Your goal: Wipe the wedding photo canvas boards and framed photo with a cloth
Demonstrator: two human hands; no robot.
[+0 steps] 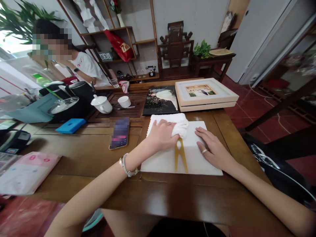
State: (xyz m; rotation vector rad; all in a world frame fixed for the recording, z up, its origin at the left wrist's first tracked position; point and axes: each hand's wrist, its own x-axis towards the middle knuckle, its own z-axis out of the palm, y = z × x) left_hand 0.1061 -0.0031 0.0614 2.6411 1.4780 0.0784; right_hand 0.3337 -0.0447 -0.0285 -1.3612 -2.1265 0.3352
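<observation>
A white board [160, 161] lies on the wooden table in front of me, with a gold A-shaped piece [181, 156] on its middle. My left hand [161, 135] is closed on a bunched white cloth [182, 126], pressed down over the top of the gold piece. Part of the cloth spreads flat behind that hand, and the hand hides some of it. At the board's right side, my right hand [213, 149] rests with its fingers stretched out on the white surface. It holds nothing.
Behind the board lie a dark picture panel [154, 104] and stacked framed pictures [208, 93]. A phone [119, 133], a blue block [71, 125], a lidded white cup [102, 104] and a small bowl [124, 101] are to the left. Another person [86, 67] sits at the far left.
</observation>
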